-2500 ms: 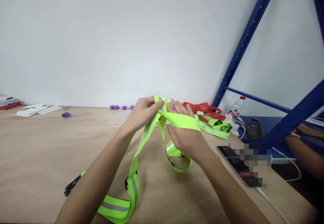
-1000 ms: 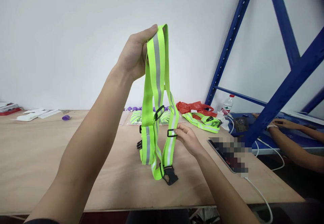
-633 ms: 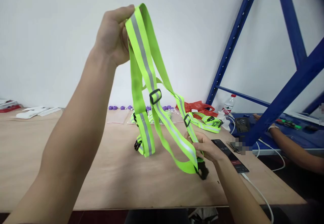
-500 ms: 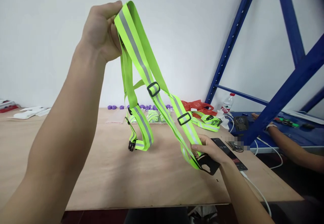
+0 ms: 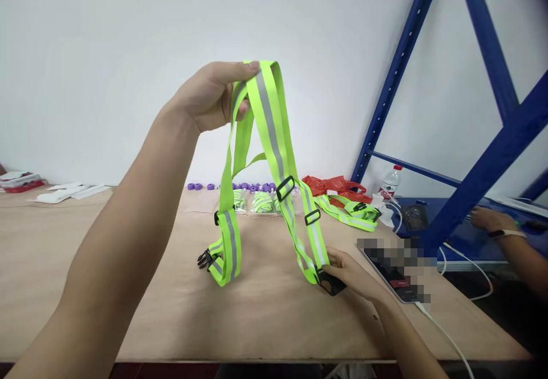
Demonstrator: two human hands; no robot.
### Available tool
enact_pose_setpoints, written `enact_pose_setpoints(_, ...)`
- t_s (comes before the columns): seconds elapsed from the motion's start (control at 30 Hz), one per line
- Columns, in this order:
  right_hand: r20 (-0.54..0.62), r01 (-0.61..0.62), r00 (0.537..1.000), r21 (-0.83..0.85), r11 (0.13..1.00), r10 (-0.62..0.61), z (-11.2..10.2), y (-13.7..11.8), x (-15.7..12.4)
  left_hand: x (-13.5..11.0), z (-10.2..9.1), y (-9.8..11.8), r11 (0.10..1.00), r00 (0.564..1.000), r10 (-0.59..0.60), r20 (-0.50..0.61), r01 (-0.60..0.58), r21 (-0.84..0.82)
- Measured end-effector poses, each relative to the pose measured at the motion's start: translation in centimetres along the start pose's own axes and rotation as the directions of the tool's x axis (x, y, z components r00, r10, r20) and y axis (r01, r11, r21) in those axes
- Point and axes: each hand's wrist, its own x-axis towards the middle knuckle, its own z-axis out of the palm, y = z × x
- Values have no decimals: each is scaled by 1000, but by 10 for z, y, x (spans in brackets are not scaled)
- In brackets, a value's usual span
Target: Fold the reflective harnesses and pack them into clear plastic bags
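A neon-yellow reflective harness (image 5: pixel 271 117) with grey stripes hangs over the table from my left hand (image 5: pixel 220 95), which is closed around its upper straps. Lower right, my right hand (image 5: pixel 347 271) is closed on the harness's strap end, next to a black buckle (image 5: pixel 330 282). Black slide adjusters (image 5: pixel 285 188) sit midway along the straps. On the left side the straps droop in a loop, with a black side-release clip (image 5: pixel 207 259) dangling just above the table. Part of each hand's grip is hidden behind the straps.
Bagged yellow straps (image 5: pixel 262 202) and several purple rolls (image 5: pixel 252 187) line the table's back. Another harness (image 5: pixel 349 213) lies by a red plastic bag (image 5: pixel 331 185). A phone (image 5: pixel 394 276) is at right, beyond it a bottle (image 5: pixel 389 182), blue rack (image 5: pixel 488 156) and another person's hand (image 5: pixel 490 219).
My left hand has come down and to the right with the top of the harness. My right hand has shifted slightly left and down. The other person's hand has moved.
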Motion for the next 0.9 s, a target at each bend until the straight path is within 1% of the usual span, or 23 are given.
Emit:
enact_pose_setpoints(0.07, -24, 17, 1000, -114, 993, -20, -3, 1, 0, -2, 6, -4, 1000, 999, -5, 48, 4, 29)
enact_pose_setpoints(0.13, -78, 30, 996, -258, 966, -52, -10, 7, 1, -4, 12, -10, 999, 997, -14, 70, 11, 51)
enact_pose_setpoints(0.23, -214, -41, 975, -447, 894, -62, -22, 24, 4, -6, 19, -20, 995, 997, -44, 68, 38, 91)
enact_pose_setpoints(0.27, -281, -75, 957, -490, 869, -76, -26, 31, 6, -7, 22, -24, 993, 997, -56, 61, 49, 110)
enact_pose_setpoints(0.33, -410, -122, 901, -553, 824, -142, -31, 41, 9, -7, 26, -32, 986, 995, -84, 52, 75, 150)
enact_pose_setpoints(0.4, -498, -140, 837, -597, 790, -228, -30, 47, 12, -7, 28, -39, 979, 992, -111, 54, 100, 175)
enact_pose_setpoints(0.43, -518, -143, 816, -613, 777, -258, -27, 48, 12, -8, 29, -43, 977, 991, -123, 59, 111, 182)
enact_pose_setpoints(0.47, -526, -140, 804, -622, 771, -278, -24, 49, 12, -8, 29, -46, 976, 989, -132, 64, 119, 185)
enact_pose_setpoints(0.53, -521, -130, 802, -628, 767, -291, -15, 48, 9, -9, 29, -51, 974, 988, -139, 66, 125, 189)
enact_pose_setpoints(0.67, -479, -109, 834, -629, 769, -274, 2, 47, 0, -9, 25, -57, 977, 993, -114, 42, 104, 188)
enact_pose_setpoints(0.73, -452, -85, 846, -637, 766, -282, 7, 49, -4, -7, 25, -55, 980, 996, -93, 14, 89, 180)
enact_pose_setpoints(0.8, -434, -51, 849, -636, 770, -303, 9, 51, -8, -4, 28, -51, 986, 998, -70, -11, 70, 150)
enact_pose_setpoints(0.9, -435, -13, 845, -596, 803, -310, 10, 52, -11, 5, 39, -43, 997, 999, -37, 4, 37, 74)
